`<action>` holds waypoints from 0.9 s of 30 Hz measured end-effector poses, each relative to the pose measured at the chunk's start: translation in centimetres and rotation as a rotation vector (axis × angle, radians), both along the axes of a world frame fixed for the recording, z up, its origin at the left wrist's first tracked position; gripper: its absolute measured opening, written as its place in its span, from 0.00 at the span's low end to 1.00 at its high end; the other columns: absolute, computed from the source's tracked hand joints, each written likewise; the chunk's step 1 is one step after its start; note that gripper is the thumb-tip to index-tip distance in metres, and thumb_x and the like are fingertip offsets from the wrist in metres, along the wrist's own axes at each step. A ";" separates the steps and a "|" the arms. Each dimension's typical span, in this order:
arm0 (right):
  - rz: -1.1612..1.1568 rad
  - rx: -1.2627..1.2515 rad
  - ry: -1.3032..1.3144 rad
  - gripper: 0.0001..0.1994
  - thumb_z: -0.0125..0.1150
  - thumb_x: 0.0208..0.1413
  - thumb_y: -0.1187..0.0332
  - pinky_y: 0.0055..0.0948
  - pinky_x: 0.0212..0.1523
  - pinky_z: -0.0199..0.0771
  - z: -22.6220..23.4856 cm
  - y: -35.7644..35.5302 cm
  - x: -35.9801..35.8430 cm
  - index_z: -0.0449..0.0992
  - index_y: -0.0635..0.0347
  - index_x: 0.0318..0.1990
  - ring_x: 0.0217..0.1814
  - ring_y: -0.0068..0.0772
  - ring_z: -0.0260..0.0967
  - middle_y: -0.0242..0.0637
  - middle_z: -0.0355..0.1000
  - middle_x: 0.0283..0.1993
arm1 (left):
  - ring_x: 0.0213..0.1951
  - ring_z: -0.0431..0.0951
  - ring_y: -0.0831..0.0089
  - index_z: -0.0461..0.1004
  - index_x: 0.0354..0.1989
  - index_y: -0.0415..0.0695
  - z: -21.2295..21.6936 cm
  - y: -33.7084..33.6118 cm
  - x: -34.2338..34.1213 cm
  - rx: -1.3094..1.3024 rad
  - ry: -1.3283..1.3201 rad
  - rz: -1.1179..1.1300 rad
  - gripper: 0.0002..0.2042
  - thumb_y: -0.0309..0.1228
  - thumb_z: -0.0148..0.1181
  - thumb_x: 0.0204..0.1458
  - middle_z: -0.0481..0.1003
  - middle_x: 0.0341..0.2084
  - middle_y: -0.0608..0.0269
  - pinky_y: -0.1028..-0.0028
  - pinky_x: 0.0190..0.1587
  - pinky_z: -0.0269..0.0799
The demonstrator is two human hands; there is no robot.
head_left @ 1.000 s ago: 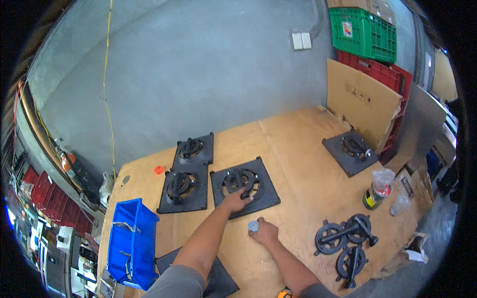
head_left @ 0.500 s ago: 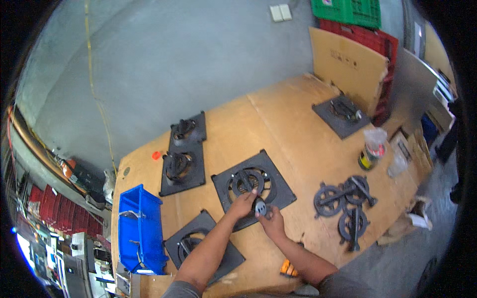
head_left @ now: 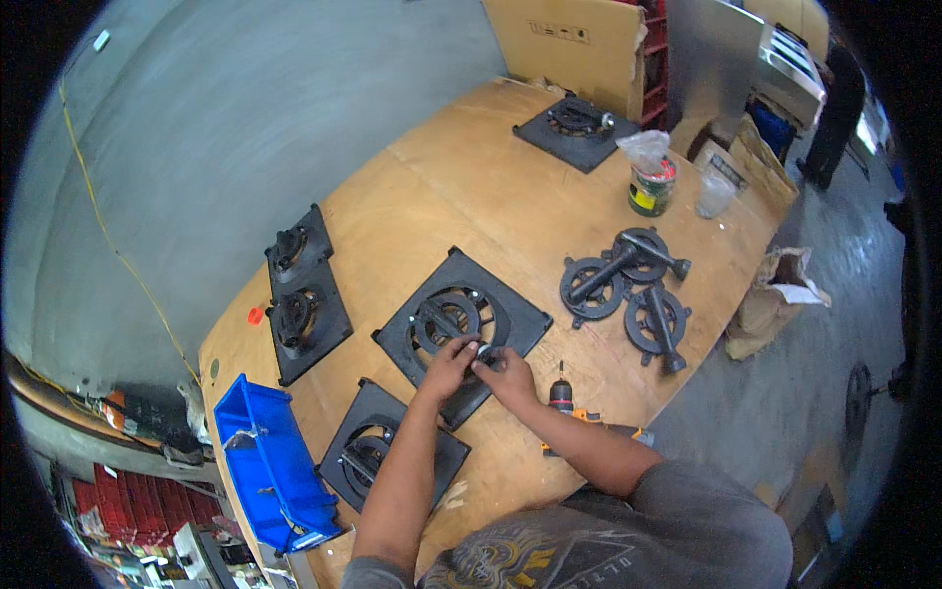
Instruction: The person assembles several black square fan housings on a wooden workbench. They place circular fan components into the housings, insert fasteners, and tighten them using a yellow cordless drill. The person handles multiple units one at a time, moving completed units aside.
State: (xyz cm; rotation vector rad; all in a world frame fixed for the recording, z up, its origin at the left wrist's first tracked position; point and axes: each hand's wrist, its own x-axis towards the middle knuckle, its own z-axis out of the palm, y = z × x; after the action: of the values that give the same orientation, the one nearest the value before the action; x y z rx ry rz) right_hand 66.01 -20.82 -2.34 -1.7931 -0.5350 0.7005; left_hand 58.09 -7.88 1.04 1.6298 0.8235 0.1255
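Observation:
A square black cast-iron stove plate (head_left: 525, 329) lies in the middle of the wooden table, with a ring burner (head_left: 446, 319) in its round opening. At the plate's near edge, my left hand (head_left: 449, 370) closes around the near end of the burner tube. My right hand (head_left: 508, 379) pinches a small round grey disc (head_left: 484, 351) at that end. Fingers hide most of the join between tube and disc. A second stove plate (head_left: 442, 456) with a burner lies beside my left forearm. To the right of my right forearm rests a cordless drill (head_left: 561, 398), bit pointing away.
Loose ring burners (head_left: 655, 324) sit together on the right. Two plates with burners (head_left: 334, 329) lie at the left and another (head_left: 579, 147) at the far end. A blue bin (head_left: 270, 461) stands front left. A jar (head_left: 653, 191) stands far right, near a cardboard sheet (head_left: 569, 54).
The view has swung right and down, so the drill and more floor show. Both hands stay at the burner tube's near end; the right fingers now cover more of the grey disc.

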 end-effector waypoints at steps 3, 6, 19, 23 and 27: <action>-0.036 0.090 0.029 0.27 0.68 0.46 0.51 0.38 0.42 0.74 -1.9 0.1 -0.4 0.74 0.67 0.45 0.42 0.46 0.76 0.51 0.76 0.39 | 0.43 0.74 0.74 0.73 0.54 0.45 1.6 -1.4 0.2 -0.144 -0.017 0.083 0.16 0.35 0.57 0.59 0.76 0.43 0.62 0.73 0.47 0.71; -0.023 0.102 -0.001 0.28 0.68 0.47 0.49 0.39 0.46 0.73 -1.5 0.2 -0.4 0.74 0.66 0.45 0.45 0.50 0.75 0.51 0.76 0.42 | 0.42 0.74 0.73 0.74 0.52 0.45 0.9 -0.9 0.0 -0.165 -0.037 0.092 0.16 0.34 0.61 0.57 0.76 0.41 0.62 0.74 0.46 0.72; 0.557 -0.139 -0.315 0.17 0.55 0.43 0.73 0.42 0.50 0.72 -3.9 -4.3 1.2 0.77 0.65 0.44 0.48 0.54 0.73 0.52 0.76 0.43 | 0.25 0.76 0.73 0.72 0.41 0.41 1.2 -1.0 2.2 0.171 0.165 0.051 0.16 0.40 0.63 0.53 0.75 0.27 0.63 0.73 0.19 0.71; 0.361 -0.063 -0.173 0.18 0.63 0.41 0.71 0.38 0.43 0.75 -1.4 -3.8 1.5 0.78 0.61 0.44 0.41 0.47 0.75 0.48 0.77 0.37 | 0.27 0.74 0.75 0.73 0.38 0.41 0.2 -0.3 2.2 0.178 0.170 0.062 0.15 0.40 0.63 0.53 0.75 0.27 0.63 0.73 0.23 0.71; 0.225 0.017 -0.207 0.21 0.67 0.39 0.68 0.33 0.41 0.75 -2.2 -2.0 2.1 0.78 0.62 0.45 0.39 0.40 0.76 0.45 0.77 0.36 | 0.28 0.74 0.73 0.73 0.38 0.41 0.0 -0.3 2.3 0.261 0.165 0.047 0.15 0.40 0.64 0.53 0.76 0.28 0.61 0.72 0.29 0.72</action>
State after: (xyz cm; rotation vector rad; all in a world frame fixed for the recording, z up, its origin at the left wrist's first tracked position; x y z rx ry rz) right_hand 68.09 -22.81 -4.50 -1.8178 -0.8893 0.6623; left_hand 60.43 -8.13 1.04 1.8852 1.0046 0.1378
